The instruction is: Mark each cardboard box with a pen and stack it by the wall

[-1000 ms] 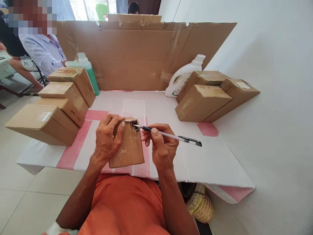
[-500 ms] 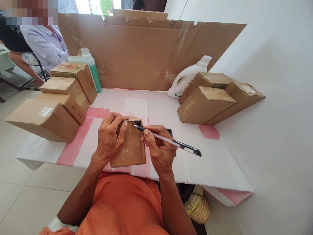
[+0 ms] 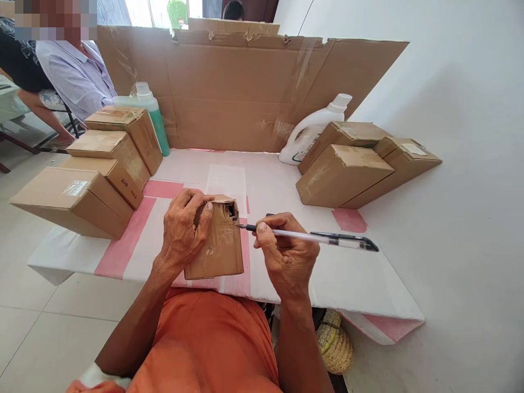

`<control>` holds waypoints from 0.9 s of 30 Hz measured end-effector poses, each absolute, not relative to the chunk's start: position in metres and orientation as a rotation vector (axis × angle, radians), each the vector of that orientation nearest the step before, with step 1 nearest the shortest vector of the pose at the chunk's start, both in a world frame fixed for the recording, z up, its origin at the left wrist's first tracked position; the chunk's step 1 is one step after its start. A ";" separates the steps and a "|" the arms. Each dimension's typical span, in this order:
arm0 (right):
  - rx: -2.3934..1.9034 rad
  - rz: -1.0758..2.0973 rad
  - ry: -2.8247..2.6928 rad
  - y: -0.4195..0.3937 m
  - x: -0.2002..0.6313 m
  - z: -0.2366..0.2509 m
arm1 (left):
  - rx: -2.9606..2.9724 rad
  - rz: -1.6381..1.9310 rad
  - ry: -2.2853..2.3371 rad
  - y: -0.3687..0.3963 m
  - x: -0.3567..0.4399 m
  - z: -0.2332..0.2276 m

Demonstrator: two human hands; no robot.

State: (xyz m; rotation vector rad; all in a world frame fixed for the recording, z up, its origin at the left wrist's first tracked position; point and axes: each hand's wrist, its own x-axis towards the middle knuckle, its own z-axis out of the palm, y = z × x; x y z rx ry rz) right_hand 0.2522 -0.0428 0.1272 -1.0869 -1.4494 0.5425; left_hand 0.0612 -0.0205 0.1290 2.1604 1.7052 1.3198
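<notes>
Near front edge of table, centre: small cardboard box (image 3: 219,240) lies on the white-and-pink cover, top end torn open at the far right corner; dark hole there, contents can't be made out.
Left hand (image 3: 182,229): fingers clenched over the box's far left corner and left side, thumb on top face. Grasping the box.
Right hand (image 3: 286,254): fingers pinched round a pen (image 3: 307,236), barrel running off to the right, cap end well past the hand.
Pen tip vs box: tip sits just at the box's right edge, a little below the torn hole; touching or a hair off, can't tell.
Left edge of table: four closed cardboard boxes (image 3: 82,188) in a row front to back, taped, contents hidden. The nearest one overhangs the table edge.
Back left corner: green bottle (image 3: 153,117) with white cap behind that row.
Right side: three closed boxes (image 3: 347,169) clustered, touching one another; white jug (image 3: 313,131) just behind them.
Back edge: flattened cardboard sheet (image 3: 245,87) standing upright as a screen.
Open room: bare cover between the two box groups and to the right of the right hand, out to the front right corner.
Under front edge: woven basket (image 3: 333,344) on the floor.
Background left: another person, seated, light sleeve (image 3: 76,76) visible.
</notes>
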 end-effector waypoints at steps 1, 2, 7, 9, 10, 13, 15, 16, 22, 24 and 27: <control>-1.101 0.536 -1.434 -0.042 0.255 0.128 | 2.164 1.320 1.705 -0.020 0.061 0.129; -1.112 0.528 -1.413 -0.040 0.258 0.129 | 2.168 1.317 1.706 -0.020 0.061 0.129; -1.243 0.473 -1.292 -0.001 0.277 0.126 | 2.169 1.320 1.721 -0.021 0.061 0.128; -1.495 0.491 -1.438 0.028 0.281 0.116 | 2.175 1.320 1.717 -0.021 0.060 0.128; -1.677 0.502 -1.550 0.043 0.281 0.108 | 2.178 1.318 1.719 -0.022 0.060 0.128; -2.155 0.618 -1.813 0.080 0.277 0.078 | 2.174 1.321 1.730 -0.023 0.059 0.128; -2.263 0.690 -1.844 0.096 0.273 0.057 | 2.172 1.332 1.727 -0.024 0.058 0.127; -2.279 0.712 -1.837 0.100 0.272 0.048 | 2.175 1.339 1.722 -0.024 0.058 0.127; -2.325 0.742 -1.830 0.094 0.275 0.028 | 2.204 1.345 1.703 -0.023 0.057 0.126; -2.333 0.683 -1.797 0.082 0.280 0.030 | 2.205 1.340 1.702 -0.022 0.057 0.126; -2.396 0.512 -1.678 0.056 0.296 0.031 | 2.200 1.334 1.703 -0.021 0.056 0.126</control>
